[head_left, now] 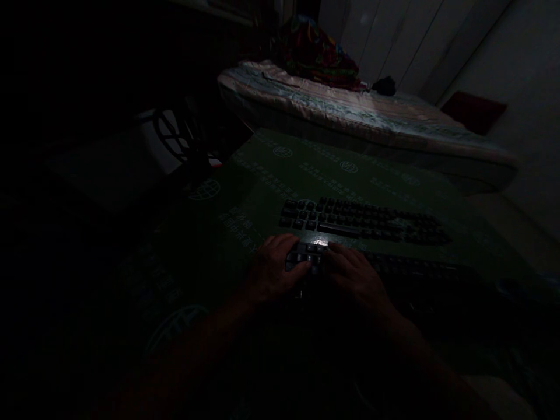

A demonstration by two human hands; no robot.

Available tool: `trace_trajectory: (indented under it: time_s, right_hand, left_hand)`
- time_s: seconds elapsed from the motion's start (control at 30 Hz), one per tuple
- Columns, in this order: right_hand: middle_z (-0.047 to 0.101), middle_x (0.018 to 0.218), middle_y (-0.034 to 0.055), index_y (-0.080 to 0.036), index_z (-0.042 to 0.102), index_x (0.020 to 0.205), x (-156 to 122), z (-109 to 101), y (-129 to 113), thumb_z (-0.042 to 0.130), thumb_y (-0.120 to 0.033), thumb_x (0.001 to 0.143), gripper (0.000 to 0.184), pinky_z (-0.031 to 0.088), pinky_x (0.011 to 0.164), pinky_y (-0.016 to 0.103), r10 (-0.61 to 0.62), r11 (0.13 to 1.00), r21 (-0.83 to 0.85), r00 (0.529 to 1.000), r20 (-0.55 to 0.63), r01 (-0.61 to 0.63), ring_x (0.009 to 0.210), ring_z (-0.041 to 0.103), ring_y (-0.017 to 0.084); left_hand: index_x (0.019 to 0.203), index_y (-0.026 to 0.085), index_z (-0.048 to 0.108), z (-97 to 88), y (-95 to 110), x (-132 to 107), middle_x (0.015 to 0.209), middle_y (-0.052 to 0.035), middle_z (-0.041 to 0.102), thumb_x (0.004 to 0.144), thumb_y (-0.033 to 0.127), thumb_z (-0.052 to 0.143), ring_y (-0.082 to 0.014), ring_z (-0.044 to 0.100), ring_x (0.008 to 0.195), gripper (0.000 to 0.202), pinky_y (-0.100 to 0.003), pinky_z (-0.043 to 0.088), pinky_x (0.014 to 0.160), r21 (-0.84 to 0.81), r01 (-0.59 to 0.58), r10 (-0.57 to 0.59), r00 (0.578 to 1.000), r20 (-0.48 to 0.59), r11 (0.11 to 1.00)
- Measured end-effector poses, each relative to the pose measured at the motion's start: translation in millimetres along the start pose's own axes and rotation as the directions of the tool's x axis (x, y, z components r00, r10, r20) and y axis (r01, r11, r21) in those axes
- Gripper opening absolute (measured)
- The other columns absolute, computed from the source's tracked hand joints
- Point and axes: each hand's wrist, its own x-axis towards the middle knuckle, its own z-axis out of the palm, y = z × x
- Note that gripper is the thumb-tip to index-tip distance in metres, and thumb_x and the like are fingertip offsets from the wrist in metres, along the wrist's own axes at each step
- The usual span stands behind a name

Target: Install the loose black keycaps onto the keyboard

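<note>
A dark keyboard (420, 268) lies across the green tabletop in dim light. At its left end, my left hand (276, 262) is closed around the corner, with the thumb lying over the keys. My right hand (353, 271) rests on the keyboard just to the right, its fingers bent and close together. Whatever may be between those right fingertips is hidden in shadow. Beyond both hands, loose black keycaps (339, 228) are laid out in rows like a keyboard layout, a long space bar among them.
The green tabletop (249, 192) carries pale printed globes and lettering. Behind it stands a bed with a patterned mattress (350, 111) and a heap of colourful cloth (315, 55). A dark spoked wheel (170, 137) is at the left. Much of the foreground is too dark to read.
</note>
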Motion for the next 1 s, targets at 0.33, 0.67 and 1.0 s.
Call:
trace_trajectory:
  time_s: [0.33,0.67,1.0]
  right_hand:
    - [0.063,0.116,0.0116,-0.016,0.067,0.099,-2,0,-14,0.049,-0.024,0.090,0.022,0.040,0.090,0.042,0.037,0.991,-0.136,0.993,0.110,-0.022,0.116,0.049,0.028]
    - [0.065,0.111,0.0132,-0.015,0.068,0.098,2,2,-38,0.051,-0.028,0.089,0.023,0.040,0.088,0.043,0.224,0.966,-0.159,0.966,0.132,-0.202,0.114,0.052,0.030]
    - [0.066,0.084,0.0078,-0.018,0.065,0.079,-6,-9,12,0.044,-0.027,0.090,0.025,0.045,0.071,0.030,0.460,0.887,-0.023,0.887,-0.031,-0.461,0.076,0.059,0.018]
  left_hand:
    - [0.104,0.017,0.057,1.2,-2,-1,0.107,-0.0070,0.064,0.074,0.031,0.064,-0.0234,0.057,0.099,0.034,-0.039,0.048,0.087,0.013,-0.004,0.004,1.000,-0.004,1.000]
    - [0.106,0.018,0.056,-1.1,-1,-1,0.109,-0.0065,0.063,0.075,0.032,0.062,-0.0231,0.056,0.101,0.034,-0.040,0.047,0.089,-0.004,0.027,-0.027,0.999,0.019,1.000]
    - [0.106,0.018,0.056,-1.4,-3,-1,0.110,-0.0069,0.062,0.076,0.034,0.060,-0.0232,0.055,0.102,0.034,-0.040,0.046,0.089,-0.007,0.015,-0.015,0.999,0.037,1.000]
